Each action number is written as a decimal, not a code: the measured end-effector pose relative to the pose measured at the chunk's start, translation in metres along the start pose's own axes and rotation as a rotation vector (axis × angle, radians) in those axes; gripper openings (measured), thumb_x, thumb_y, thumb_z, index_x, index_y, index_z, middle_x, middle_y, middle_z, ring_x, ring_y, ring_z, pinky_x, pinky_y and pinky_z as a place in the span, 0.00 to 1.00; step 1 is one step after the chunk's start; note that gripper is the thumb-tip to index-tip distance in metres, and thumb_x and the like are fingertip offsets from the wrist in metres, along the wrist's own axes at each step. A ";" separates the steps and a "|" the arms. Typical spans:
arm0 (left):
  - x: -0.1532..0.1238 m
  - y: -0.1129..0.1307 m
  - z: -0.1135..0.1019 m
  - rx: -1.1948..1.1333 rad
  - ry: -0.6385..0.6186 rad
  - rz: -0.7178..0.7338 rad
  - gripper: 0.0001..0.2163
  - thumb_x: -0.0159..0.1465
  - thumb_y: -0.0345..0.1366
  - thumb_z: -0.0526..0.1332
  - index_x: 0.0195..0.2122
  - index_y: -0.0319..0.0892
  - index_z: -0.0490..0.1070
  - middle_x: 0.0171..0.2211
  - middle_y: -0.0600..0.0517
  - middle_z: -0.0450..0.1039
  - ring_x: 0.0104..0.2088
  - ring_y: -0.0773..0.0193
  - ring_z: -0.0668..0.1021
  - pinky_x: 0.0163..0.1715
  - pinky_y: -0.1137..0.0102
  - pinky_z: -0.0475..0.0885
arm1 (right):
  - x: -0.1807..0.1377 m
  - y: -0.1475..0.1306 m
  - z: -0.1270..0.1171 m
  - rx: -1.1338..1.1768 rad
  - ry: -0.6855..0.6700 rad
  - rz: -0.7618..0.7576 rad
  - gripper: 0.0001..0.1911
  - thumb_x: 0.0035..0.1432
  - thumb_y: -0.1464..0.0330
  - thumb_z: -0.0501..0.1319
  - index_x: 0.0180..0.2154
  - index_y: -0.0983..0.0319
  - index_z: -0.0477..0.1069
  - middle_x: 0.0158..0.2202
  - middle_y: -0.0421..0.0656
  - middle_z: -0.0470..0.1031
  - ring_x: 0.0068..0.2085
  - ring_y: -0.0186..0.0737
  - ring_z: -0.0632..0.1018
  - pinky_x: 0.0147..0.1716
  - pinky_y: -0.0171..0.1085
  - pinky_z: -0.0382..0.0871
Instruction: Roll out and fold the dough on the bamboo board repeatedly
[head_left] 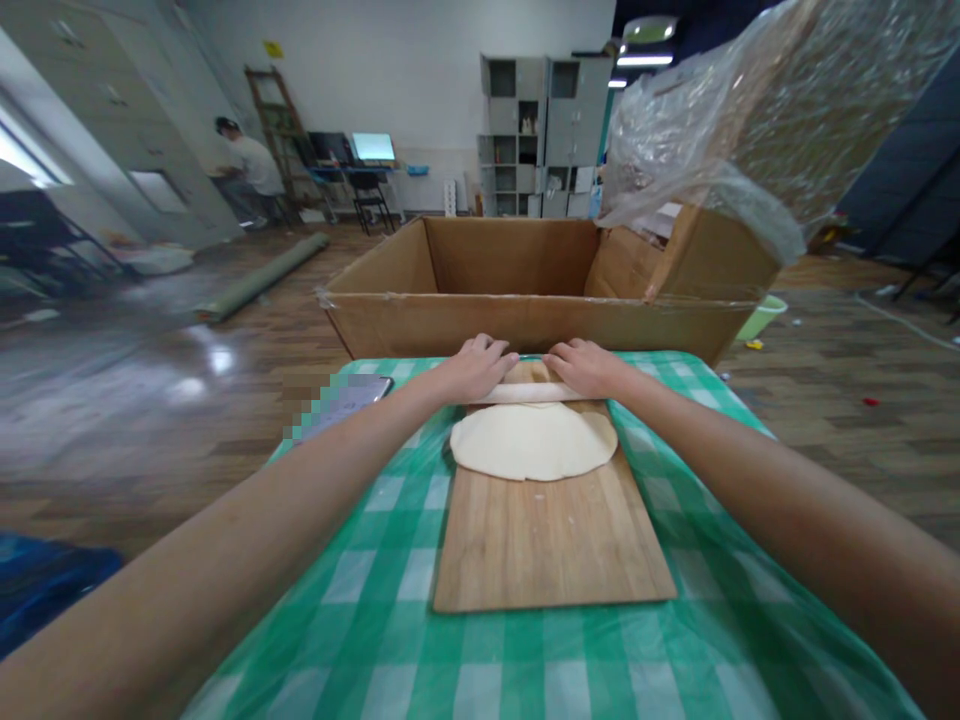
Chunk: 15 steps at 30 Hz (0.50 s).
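Your dough [532,442] is already a thin, broad oval lying across the upper part of the wooden board [551,550], so the flattening looks well advanced. It stretches the full width of the board, its left end lapping a little past the edge and its right end about level with the other edge. The lower part of the board is bare, apart from a few pale specks.

Your left hand [480,365] and right hand [585,368] are on opposite ends of the rolling pin [531,393], which lies crosswise at the far edge of the dough. On both, the fingers are loosely extended and slightly bent, reaching forward beyond the pin rather than wrapping around it; the palms seem to bear on it. You hold nothing else, and how hard you press cannot be told.

What appears left is evening out: the outline is wider than it is deep, with a small nick along the near edge. Whether the thickness is uniform does not show, nor whether the pin overlaps the dough's far rim. The board sits flat on the cloth-covered tabletop [405,600], and no cut or separate pieces lie on it.
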<state>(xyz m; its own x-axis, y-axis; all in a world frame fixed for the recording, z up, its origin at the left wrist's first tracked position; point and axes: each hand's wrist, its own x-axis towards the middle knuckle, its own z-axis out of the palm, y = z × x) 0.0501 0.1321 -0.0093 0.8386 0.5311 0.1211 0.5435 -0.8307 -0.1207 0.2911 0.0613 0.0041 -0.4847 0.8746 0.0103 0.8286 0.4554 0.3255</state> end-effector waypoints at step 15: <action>-0.062 0.071 -0.024 -0.031 0.092 -0.165 0.27 0.76 0.49 0.39 0.66 0.39 0.61 0.67 0.38 0.63 0.67 0.48 0.66 0.64 0.54 0.62 | -0.059 -0.050 -0.014 0.193 0.127 0.127 0.26 0.78 0.61 0.39 0.57 0.65 0.70 0.59 0.57 0.74 0.65 0.51 0.69 0.65 0.52 0.56</action>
<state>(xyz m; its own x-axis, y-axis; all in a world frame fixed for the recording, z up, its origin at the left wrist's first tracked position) 0.0357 0.0361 -0.0016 0.7307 0.6439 0.2269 0.6705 -0.7394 -0.0610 0.2746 -0.0153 0.0001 -0.3949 0.9043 0.1621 0.9171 0.3775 0.1283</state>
